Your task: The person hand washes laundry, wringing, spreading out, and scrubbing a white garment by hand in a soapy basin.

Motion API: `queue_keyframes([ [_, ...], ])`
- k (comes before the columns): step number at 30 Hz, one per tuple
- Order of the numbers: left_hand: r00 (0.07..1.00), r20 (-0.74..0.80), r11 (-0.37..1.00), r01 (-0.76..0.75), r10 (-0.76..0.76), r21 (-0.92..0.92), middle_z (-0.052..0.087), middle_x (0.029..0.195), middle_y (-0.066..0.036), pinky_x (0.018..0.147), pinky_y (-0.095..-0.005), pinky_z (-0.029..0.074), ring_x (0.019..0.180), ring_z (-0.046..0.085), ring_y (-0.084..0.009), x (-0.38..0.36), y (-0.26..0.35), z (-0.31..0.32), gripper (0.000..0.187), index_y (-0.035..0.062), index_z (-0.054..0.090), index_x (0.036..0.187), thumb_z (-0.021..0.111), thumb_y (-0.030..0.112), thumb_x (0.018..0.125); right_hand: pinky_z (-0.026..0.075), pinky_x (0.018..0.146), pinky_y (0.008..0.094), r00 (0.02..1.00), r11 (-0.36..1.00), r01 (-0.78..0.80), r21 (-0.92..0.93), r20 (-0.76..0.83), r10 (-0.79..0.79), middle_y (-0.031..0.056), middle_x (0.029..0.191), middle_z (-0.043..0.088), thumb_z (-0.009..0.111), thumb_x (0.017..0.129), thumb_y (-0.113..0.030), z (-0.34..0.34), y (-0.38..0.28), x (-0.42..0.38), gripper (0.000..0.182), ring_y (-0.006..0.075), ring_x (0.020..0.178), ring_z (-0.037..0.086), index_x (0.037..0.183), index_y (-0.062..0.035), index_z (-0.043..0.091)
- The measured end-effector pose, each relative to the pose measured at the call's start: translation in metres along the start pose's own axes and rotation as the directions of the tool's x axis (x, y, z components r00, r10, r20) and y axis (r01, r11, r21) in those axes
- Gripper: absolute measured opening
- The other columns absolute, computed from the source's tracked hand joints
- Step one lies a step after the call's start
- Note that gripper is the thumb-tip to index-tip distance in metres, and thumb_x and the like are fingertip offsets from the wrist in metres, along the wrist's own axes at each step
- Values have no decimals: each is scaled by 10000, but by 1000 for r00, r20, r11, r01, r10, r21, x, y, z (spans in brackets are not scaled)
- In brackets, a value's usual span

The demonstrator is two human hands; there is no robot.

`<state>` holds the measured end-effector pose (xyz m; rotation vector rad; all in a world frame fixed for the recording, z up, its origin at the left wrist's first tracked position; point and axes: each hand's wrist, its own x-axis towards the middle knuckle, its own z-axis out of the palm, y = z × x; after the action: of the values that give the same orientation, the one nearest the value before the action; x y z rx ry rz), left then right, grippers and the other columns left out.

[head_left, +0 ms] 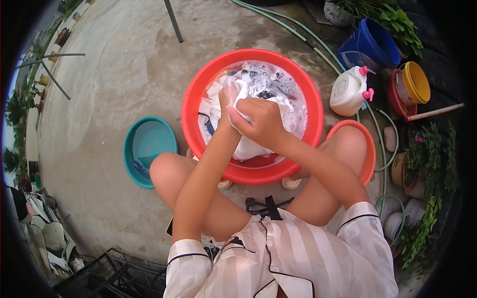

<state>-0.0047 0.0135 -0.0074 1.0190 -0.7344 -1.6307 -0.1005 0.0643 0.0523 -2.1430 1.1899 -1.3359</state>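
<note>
A large red basin (191, 111) stands between my knees, holding soapy water and wet laundry. White wet cloth (251, 148) hangs below my hands into the basin. My left hand (229, 95), with suds on it, is closed on a bunched part of this cloth. Pressed up against it, my right hand (258, 119) has its fingers wrapped round the same cloth. Foam (293, 92) floats on the right side of the water, beside some dark patterned fabric (266, 94).
To the left sits a teal basin (130, 149) with water. A detergent jug (348, 92) with pink caps, a blue bucket (365, 47), a yellow bucket (416, 83) and a green hose (318, 52) are on the right. Another red basin (368, 164) lies beside my right knee.
</note>
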Motion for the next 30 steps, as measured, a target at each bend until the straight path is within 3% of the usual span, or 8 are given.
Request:
queue_keyframes([
  [3,997,-41,945,44,-61,-325,508,777,3,572,-266,421,680,509,-102,-23,7,25,251,67,534,933,413,285,902,401,452,361,993,993,-115,13,-28,115,135,551,517,573,795,-217,-6,9,11,253,293,468,511,626,-31,540],
  [6,997,-61,984,32,-44,-178,545,973,-40,738,-267,469,851,545,-120,-40,10,42,289,66,484,1127,394,255,927,392,447,358,933,936,-343,82,-89,350,141,564,526,572,795,-221,-11,29,23,244,293,463,507,641,-33,555],
  [9,984,-168,978,20,-57,-210,516,806,-3,596,-265,432,703,510,-100,-50,19,60,223,72,528,899,389,246,916,383,445,353,900,904,-406,131,-116,421,142,550,508,575,796,-224,-10,35,26,262,292,461,503,621,-32,536],
  [12,998,-57,949,-7,-12,-314,505,778,6,581,-267,421,689,502,-99,-34,11,36,213,75,521,868,392,238,915,385,447,351,982,984,-177,3,-61,176,130,534,490,578,793,-220,-6,10,9,272,282,463,506,604,-34,516],
  [15,997,49,990,-68,62,128,501,751,10,566,-273,418,683,505,-96,11,-10,-14,208,81,520,856,396,238,913,388,448,348,997,997,75,-29,33,-74,121,522,481,584,787,-219,-2,-1,-4,279,278,467,509,591,-39,501],
  [22,993,-99,967,42,-69,-251,514,831,-10,647,-276,455,748,537,-107,-37,12,48,209,74,501,911,391,252,911,392,452,361,916,918,-391,62,-75,395,130,539,505,575,789,-233,-9,31,23,269,288,480,517,605,-46,520],
  [28,995,100,938,58,-25,-342,572,878,-30,635,-276,480,745,560,-130,-13,-1,11,250,61,515,1073,410,209,900,388,439,353,990,993,-121,-2,-67,120,123,518,493,588,780,-214,-4,10,9,251,285,475,517,604,-50,520],
  [30,992,65,924,-128,112,360,572,848,-31,606,-281,477,704,550,-130,8,-5,-4,266,63,518,1071,393,226,902,389,437,353,1000,999,31,-31,-1,-31,120,511,489,593,776,-205,0,4,1,250,284,468,516,596,-51,512],
])
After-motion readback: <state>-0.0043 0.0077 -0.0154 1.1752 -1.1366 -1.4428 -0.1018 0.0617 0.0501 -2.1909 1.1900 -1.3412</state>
